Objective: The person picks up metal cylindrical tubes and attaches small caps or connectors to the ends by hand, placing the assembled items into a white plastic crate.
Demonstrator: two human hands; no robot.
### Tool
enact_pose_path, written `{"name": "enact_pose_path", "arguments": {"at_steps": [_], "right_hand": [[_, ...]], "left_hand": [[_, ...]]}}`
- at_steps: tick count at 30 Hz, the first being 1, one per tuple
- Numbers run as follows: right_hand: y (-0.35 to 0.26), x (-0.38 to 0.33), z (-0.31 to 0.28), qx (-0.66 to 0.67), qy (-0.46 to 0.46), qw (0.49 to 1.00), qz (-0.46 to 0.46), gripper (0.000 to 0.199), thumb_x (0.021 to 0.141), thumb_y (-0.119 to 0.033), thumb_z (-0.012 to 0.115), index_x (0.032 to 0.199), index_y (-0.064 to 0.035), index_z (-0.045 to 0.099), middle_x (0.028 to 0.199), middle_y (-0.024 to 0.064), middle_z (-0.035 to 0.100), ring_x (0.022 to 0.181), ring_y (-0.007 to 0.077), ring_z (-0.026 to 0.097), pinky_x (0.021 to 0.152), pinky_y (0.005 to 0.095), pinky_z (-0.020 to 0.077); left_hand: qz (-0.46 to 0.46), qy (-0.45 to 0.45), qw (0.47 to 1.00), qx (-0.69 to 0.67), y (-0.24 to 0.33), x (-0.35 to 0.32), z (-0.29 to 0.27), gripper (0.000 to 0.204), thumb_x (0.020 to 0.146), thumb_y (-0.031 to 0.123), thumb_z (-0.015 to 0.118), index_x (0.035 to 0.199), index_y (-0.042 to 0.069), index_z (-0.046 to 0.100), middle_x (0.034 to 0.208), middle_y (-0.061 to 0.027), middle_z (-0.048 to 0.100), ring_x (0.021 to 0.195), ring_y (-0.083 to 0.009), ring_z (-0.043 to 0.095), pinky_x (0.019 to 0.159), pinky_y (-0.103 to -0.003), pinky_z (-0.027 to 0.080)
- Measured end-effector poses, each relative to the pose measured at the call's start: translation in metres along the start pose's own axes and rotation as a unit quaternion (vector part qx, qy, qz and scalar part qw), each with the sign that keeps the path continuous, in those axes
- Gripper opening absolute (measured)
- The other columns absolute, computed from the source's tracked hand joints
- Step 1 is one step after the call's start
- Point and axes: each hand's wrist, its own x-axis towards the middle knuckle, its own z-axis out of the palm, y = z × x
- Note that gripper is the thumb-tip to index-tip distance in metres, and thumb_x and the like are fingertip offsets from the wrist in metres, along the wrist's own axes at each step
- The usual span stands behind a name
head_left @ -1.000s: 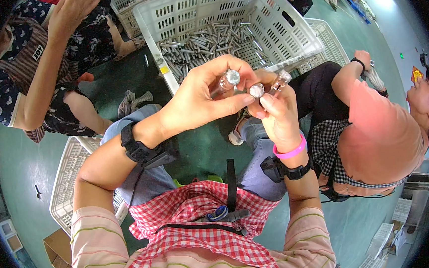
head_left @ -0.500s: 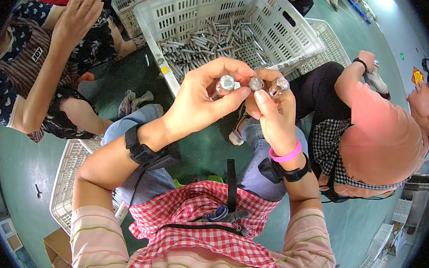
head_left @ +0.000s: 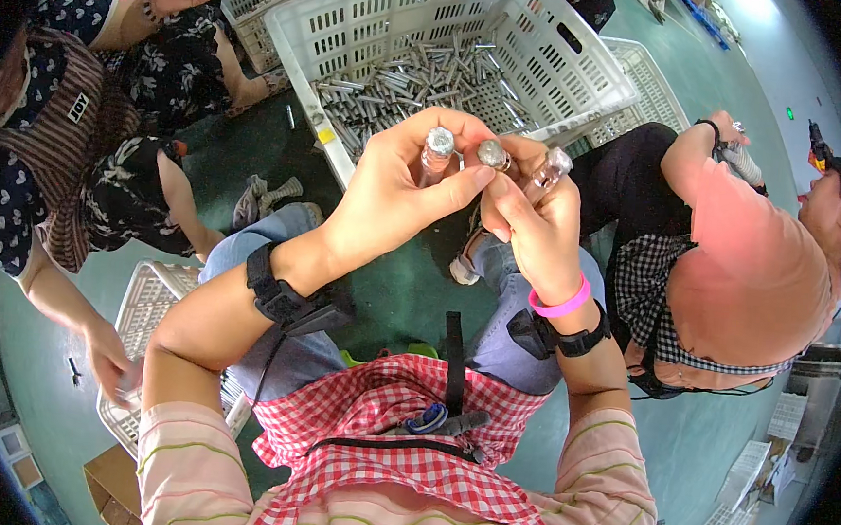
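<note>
Raised in front of me, my left hand grips a short metal tube upright, its round silver end facing the camera. My right hand holds two more metal tubes, one pinched near my left thumb and one sticking out to the right. The two hands touch at the fingertips. Both wrists carry black straps, and the right also wears a pink band. Behind the hands stands a white slotted crate with several similar grey metal tubes lying in it.
A person in a salmon shirt sits at my right. Another in dark patterned clothes sits at my left, one hand near a white basket by my left knee. More white crates stand at the back on a green floor.
My hands stay raised and close together. My right hand's fingers have shifted over the tubes, and the person at the left has moved an arm.
</note>
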Motion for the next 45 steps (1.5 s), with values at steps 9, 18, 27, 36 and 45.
{"name": "enact_pose_path", "arguments": {"at_steps": [9, 18, 27, 36, 45], "right_hand": [[-0.0032, 0.0003, -0.0053, 0.062, 0.015, 0.998, 0.030, 0.025, 0.085, -0.021, 0.052, 0.097, 0.0011, 0.052, 0.065, -0.0001, 0.048, 0.049, 0.0054, 0.040, 0.043, 0.0184, 0.0287], [-0.0037, 0.0008, -0.0031, 0.075, 0.022, 0.997, 0.019, 0.020, 0.083, -0.015, 0.054, 0.096, -0.0007, 0.048, 0.067, -0.0004, 0.047, 0.049, 0.0051, 0.039, 0.043, 0.0188, 0.0291], [-0.0022, 0.0021, -0.0036, 0.137, -0.001, 0.990, 0.018, 0.020, 0.080, -0.016, 0.055, 0.092, -0.0019, 0.047, 0.077, 0.0030, 0.050, 0.055, 0.0058, 0.042, 0.045, 0.0180, 0.0325], [-0.0016, 0.0018, -0.0068, 0.113, -0.011, 0.993, 0.027, 0.021, 0.080, -0.014, 0.055, 0.094, -0.0009, 0.047, 0.073, 0.0018, 0.049, 0.051, 0.0052, 0.039, 0.044, 0.0182, 0.0308], [-0.0031, 0.0009, -0.0072, 0.105, -0.006, 0.994, 0.020, 0.021, 0.082, -0.016, 0.055, 0.094, -0.0002, 0.048, 0.063, 0.0004, 0.046, 0.048, 0.0049, 0.038, 0.042, 0.0186, 0.0280]], "left_hand": [[0.005, -0.035, 0.999, 0.002, -0.0012, -0.0005, 0.0028, 0.021, 0.081, 0.003, 0.058, 0.101, 0.002, 0.052, 0.095, -0.0012, 0.056, 0.087, -0.0065, 0.051, 0.078, -0.022, 0.042], [0.017, -0.056, 0.995, -0.077, 0.0051, -0.0006, 0.0075, 0.025, 0.081, 0.005, 0.059, 0.105, 0.002, 0.050, 0.097, -0.0022, 0.056, 0.089, -0.0076, 0.051, 0.080, -0.023, 0.042], [-0.001, -0.068, 0.995, -0.074, 0.0008, -0.0002, 0.0070, 0.021, 0.082, 0.004, 0.057, 0.101, 0.001, 0.049, 0.095, -0.0053, 0.056, 0.082, -0.0102, 0.057, 0.075, -0.024, 0.046], [0.036, -0.056, 0.998, 0.021, -0.0010, 0.0006, 0.0018, 0.022, 0.080, 0.005, 0.060, 0.100, 0.001, 0.052, 0.089, -0.0018, 0.055, 0.082, -0.0071, 0.053, 0.073, -0.021, 0.043], [0.020, -0.070, 0.997, -0.035, 0.0033, -0.0009, 0.0035, 0.024, 0.081, 0.004, 0.059, 0.103, 0.001, 0.052, 0.098, -0.0028, 0.056, 0.089, -0.0074, 0.051, 0.080, -0.022, 0.041]]}}
